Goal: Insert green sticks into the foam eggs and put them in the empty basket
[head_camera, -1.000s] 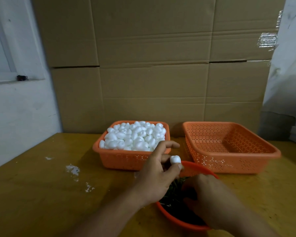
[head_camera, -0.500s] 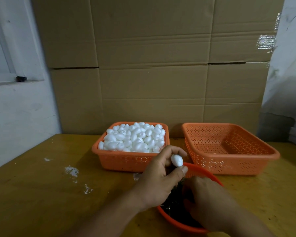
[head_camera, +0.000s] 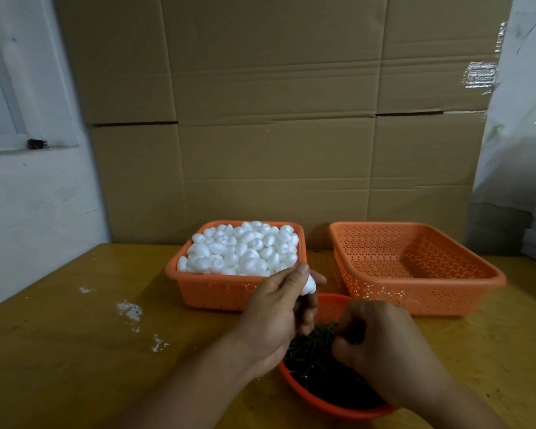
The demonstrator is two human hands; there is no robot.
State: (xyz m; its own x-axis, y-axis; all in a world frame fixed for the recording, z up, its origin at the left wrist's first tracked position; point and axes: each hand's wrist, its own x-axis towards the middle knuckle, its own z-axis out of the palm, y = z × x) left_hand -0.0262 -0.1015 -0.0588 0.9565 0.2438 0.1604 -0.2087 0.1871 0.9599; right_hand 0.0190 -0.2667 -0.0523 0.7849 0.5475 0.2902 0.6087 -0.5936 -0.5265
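Observation:
My left hand point(head_camera: 276, 317) pinches one white foam egg point(head_camera: 309, 285) between thumb and fingers, just above the round orange bowl point(head_camera: 331, 407). That bowl holds a pile of thin green sticks point(head_camera: 313, 357). My right hand point(head_camera: 381, 345) reaches into the bowl with its fingers curled down among the sticks; what the fingertips hold is hidden. Behind, an orange basket point(head_camera: 217, 292) is heaped with white foam eggs point(head_camera: 245, 252). To its right stands an empty orange perforated basket point(head_camera: 427, 292).
Everything stands on a yellow wooden table point(head_camera: 59, 351) with white foam crumbs point(head_camera: 130, 311) at the left. Large cardboard sheets point(head_camera: 276, 119) form the wall behind the baskets. A white wall with a window sill lies left; stacked white items sit far right.
My left hand has curled tighter around the foam egg and turned it, staying above the bowl. My right hand keeps working among the green sticks, shifted slightly.

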